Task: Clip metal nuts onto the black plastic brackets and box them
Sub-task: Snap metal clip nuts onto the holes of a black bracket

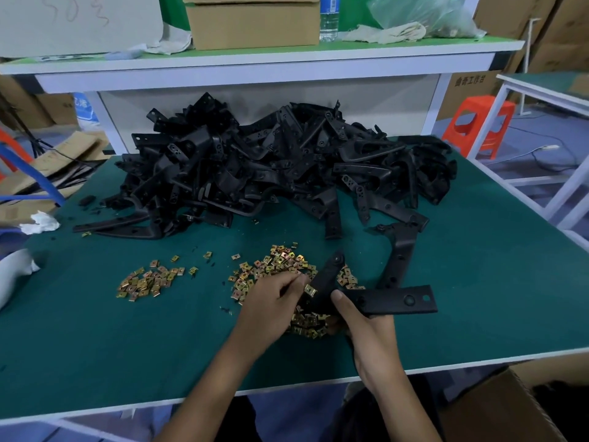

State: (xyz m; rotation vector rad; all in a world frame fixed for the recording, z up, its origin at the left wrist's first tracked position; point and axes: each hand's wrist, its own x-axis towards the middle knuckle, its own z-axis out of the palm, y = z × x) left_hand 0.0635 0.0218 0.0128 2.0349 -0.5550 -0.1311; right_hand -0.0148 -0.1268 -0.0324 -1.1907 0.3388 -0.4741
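A metal nut (310, 291) was pinched in the curled fingers of the left hand (274, 298) at the edge of the black bracket (392, 300), which was gripped by the right hand (369, 330), thumb laid on top, just above the nut pile (280, 263).

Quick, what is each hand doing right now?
The left hand pinches a metal nut.
The right hand holds a black bracket.
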